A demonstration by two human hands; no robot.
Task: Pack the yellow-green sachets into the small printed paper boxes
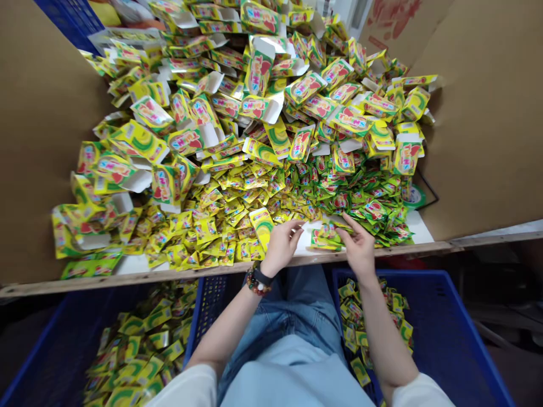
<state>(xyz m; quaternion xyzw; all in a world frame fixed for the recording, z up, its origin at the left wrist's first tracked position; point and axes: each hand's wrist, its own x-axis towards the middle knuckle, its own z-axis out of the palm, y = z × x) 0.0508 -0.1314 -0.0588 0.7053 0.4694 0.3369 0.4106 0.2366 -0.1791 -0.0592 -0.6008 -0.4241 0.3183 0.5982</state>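
Note:
My left hand [283, 244], with bracelets at the wrist, is at the table's front edge, thumb and fingertips pinched beside the white tabletop; a small yellow box [262, 225] stands tilted just left of it. What the pinch holds, if anything, I cannot make out. My right hand [356, 240] has its fingers bent over a small group of yellow-green packets [327, 236] and touches them at their right side. Behind my hands lie a heap of yellow packets [212, 215] and, to the right, a heap of green packets [369, 209].
Printed boxes [258, 107] with open flaps are piled high behind the packets. Cardboard walls [487, 113] stand on both sides. Below the wooden edge [161, 274], a left blue crate [42, 350] and a right blue crate [449, 328] hold finished-looking yellow boxes.

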